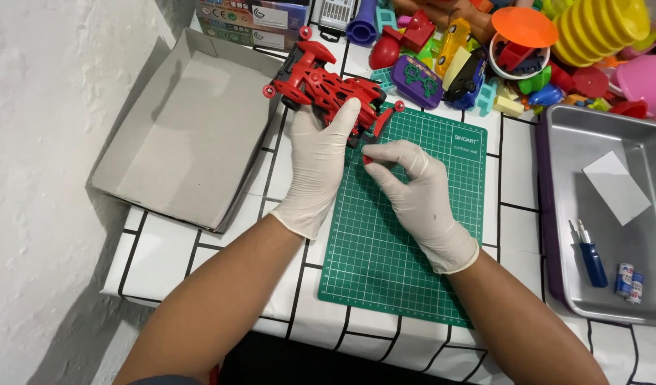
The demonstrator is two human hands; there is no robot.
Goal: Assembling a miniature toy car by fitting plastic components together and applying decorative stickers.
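Left hand [321,160], gloved, clasped over red toy racing car [321,84] at top left corner of green cutting mat [406,235]; right hand [413,187], gloved, fingertips pinched on small red part [369,158] just beside car's near end; open cardboard box [189,128] to left; metal tray [613,214] to right, holding blue screwdriver [592,258] and two small batteries [629,279]; heap of plastic toys [513,50] behind.

— What do we list for the room?
— A rough white wall [50,128] on our left, shadowed near its base. A table [517,164] under a white cover with a black grid.
— And the light?
— We note even, bright light from above; soft shadows fall leftward. The floor is dark, barely visible.
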